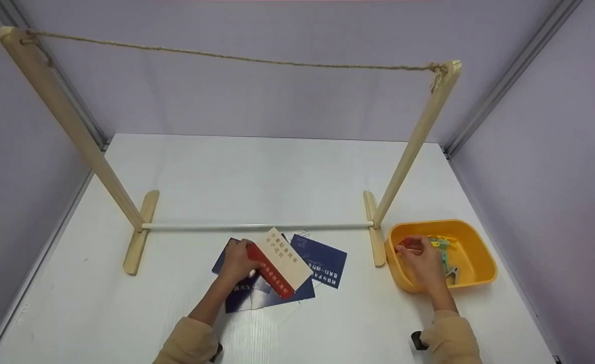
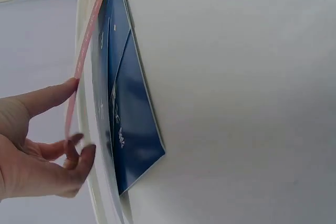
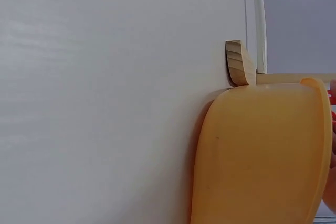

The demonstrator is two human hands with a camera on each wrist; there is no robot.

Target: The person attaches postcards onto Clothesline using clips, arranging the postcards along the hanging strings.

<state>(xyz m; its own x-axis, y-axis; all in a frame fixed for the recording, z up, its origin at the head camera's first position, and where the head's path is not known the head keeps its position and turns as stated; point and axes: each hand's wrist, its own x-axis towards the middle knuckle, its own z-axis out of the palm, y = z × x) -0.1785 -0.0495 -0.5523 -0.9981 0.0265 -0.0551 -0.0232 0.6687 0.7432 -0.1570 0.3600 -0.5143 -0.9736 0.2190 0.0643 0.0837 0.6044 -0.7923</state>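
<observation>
My left hand (image 1: pixel 237 262) pinches a red and cream card (image 1: pixel 286 260) by its upper left end, thumb on one side and fingers on the other. The card is tilted above several dark blue cards (image 1: pixel 322 259) that overlap on the table. In the left wrist view the card (image 2: pixel 86 43) appears nearly edge-on. Over the left side of a yellow plastic bin (image 1: pixel 479 247), my right hand (image 1: pixel 425 263) pinches a small red clip (image 1: pixel 406 242). Green, yellow and grey clips (image 1: pixel 453 274) lie inside. The bin wall (image 3: pixel 257 150) hides most of that hand in the right wrist view.
A wooden frame stands behind the cards, with a left post (image 1: pixel 75 126), a right post (image 1: pixel 416 141) and a white bottom rod (image 1: pixel 257 227). Twine (image 1: pixel 226 56) spans its top. The right foot (image 1: pixel 376 247) stands close beside the bin. Walls enclose the white table (image 1: pixel 257 177).
</observation>
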